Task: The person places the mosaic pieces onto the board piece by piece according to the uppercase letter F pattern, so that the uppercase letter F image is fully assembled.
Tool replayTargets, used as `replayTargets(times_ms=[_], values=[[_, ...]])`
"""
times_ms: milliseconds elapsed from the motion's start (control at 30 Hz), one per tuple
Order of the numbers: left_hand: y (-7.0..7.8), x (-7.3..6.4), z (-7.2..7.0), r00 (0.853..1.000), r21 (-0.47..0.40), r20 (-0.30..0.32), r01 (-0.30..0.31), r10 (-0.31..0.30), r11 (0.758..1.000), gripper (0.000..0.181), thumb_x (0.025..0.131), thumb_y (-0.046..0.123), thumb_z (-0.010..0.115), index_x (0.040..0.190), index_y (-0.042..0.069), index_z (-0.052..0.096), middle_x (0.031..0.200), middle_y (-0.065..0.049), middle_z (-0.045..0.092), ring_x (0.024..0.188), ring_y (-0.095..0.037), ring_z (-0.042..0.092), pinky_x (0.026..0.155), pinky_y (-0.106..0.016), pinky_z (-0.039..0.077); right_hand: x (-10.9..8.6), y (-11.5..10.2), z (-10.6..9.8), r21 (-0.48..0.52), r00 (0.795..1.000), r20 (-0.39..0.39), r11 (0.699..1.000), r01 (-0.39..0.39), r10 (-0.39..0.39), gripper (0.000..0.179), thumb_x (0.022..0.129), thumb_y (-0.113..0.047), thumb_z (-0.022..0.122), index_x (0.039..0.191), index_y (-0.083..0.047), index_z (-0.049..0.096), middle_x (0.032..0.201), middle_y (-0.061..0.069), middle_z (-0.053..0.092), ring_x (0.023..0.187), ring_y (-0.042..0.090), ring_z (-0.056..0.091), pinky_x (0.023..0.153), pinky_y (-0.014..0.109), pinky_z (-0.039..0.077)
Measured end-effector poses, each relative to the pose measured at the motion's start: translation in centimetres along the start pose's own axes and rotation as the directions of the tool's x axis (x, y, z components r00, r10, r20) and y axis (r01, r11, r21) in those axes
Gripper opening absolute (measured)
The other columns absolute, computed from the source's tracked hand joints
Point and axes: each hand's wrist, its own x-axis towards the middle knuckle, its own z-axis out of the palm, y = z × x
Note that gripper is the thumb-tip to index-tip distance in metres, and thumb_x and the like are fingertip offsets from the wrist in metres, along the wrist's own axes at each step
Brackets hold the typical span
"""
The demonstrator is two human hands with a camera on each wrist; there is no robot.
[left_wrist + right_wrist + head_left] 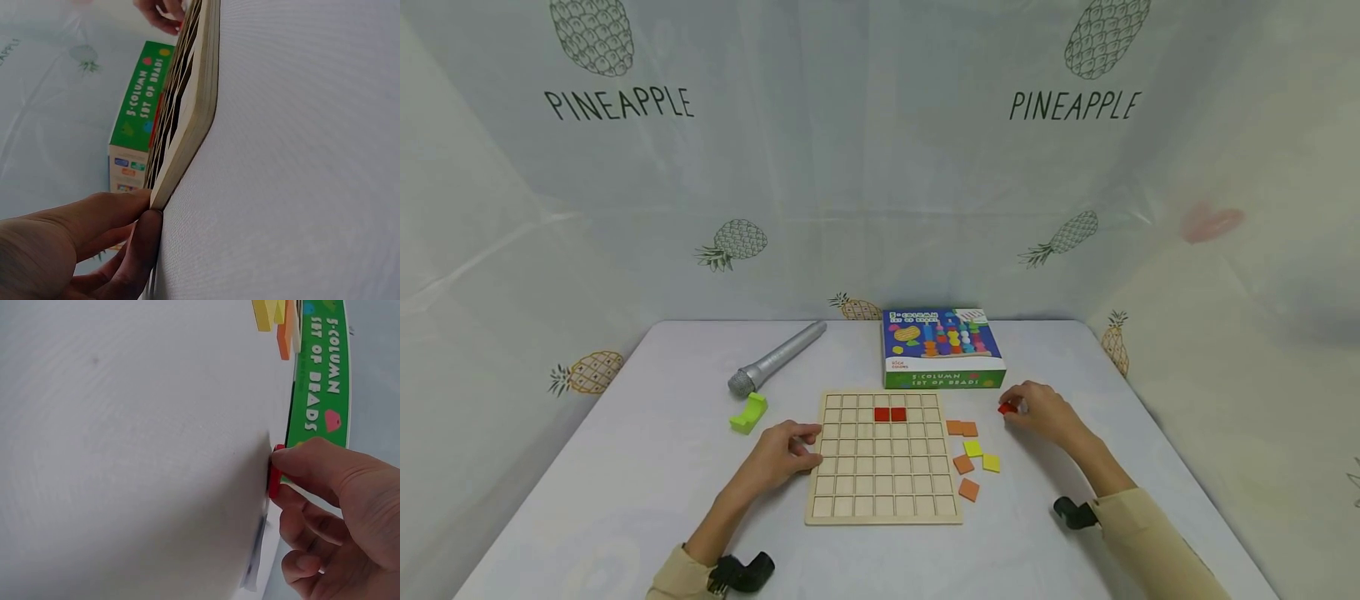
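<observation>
A wooden grid board (847, 486) lies flat on the table, with two red square tiles (882, 414) side by side in its second row from the back. Along the board's left edge my left hand (777, 454) rests its thumb and fingertips, set apart from each other; the left wrist view has these fingers (142, 240) right at the rim. To the right of the board, my right hand (1040, 410) pinches another red square tile (275, 478) between thumb and finger, close over the table. Loose orange tiles (968, 490) and yellow tiles (991, 463) lie between board and right hand.
Behind the board stands a colourful bead-set box (943, 379). A silver microphone (782, 354) and a curved green block (749, 413) lie at the back left. Black wrist cameras (743, 573) sit on both forearms. A pineapple-print sheet (865, 167) hangs behind the table.
</observation>
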Motion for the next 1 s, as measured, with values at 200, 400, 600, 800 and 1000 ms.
replayTargets(times_ms=[200,400,600,800,1000], values=[[0.0,0.2,-0.1,1.0,0.015,-0.003,0.001,-0.001,1.0,0.049,0.081,0.011,0.079,0.125,-0.004,0.064,0.099,-0.011,0.063,0.074,-0.007,0.063,0.061,-0.019,0.053,0.2,-0.4,0.0,0.002,1.0,-0.011,1.0,0.016,-0.016,0.024,0.082,-0.013,0.077,0.105,-0.008,0.073,0.094,0.007,0.068,0.086,0.021,0.059,0.081,0.04,0.056],[0.1,0.2,-0.1,1.0,0.023,-0.003,0.009,-0.009,1.0,0.049,0.08,0.009,0.079,0.125,-0.004,0.064,0.099,-0.011,0.063,0.074,-0.007,0.063,0.061,-0.019,0.053,0.3,-1.3,-0.2,0.019,0.998,-0.018,0.998,0.054,-0.053,0.022,0.083,-0.013,0.077,0.104,-0.007,0.073,0.094,0.006,0.068,0.086,0.021,0.058,0.081,0.041,0.054],[0.3,0.2,-0.2,1.0,0.019,-0.001,0.007,-0.007,1.0,0.05,0.08,0.01,0.079,0.125,-0.004,0.064,0.099,-0.011,0.063,0.073,-0.007,0.064,0.06,-0.019,0.053,0.7,-2.5,0.1,0.033,0.995,0.002,0.994,0.101,-0.101,0.024,0.083,-0.015,0.077,0.106,-0.008,0.073,0.096,0.004,0.069,0.088,0.02,0.058,0.08,0.039,0.053],[0.3,0.2,0.0,1.0,0.02,-0.007,0.022,-0.022,1.0,0.05,0.08,0.01,0.08,0.125,-0.003,0.064,0.101,-0.011,0.063,0.074,-0.006,0.063,0.06,-0.019,0.053,1.2,-4.2,0.3,0.017,0.984,0.0,0.984,0.176,-0.176,0.027,0.083,-0.016,0.077,0.108,-0.007,0.073,0.096,0.004,0.07,0.082,0.018,0.058,0.069,0.028,0.049],[0.2,0.1,0.0,1.0,0.026,-0.005,0.023,-0.023,0.999,0.05,0.08,0.011,0.08,0.125,-0.003,0.064,0.101,-0.01,0.063,0.074,-0.006,0.063,0.061,-0.019,0.053,1.8,-6.4,0.3,0.02,0.971,0.003,0.971,0.237,-0.237,0.027,0.083,-0.019,0.078,0.107,-0.007,0.073,0.096,0.002,0.07,0.085,0.016,0.06,0.073,0.028,0.053]])
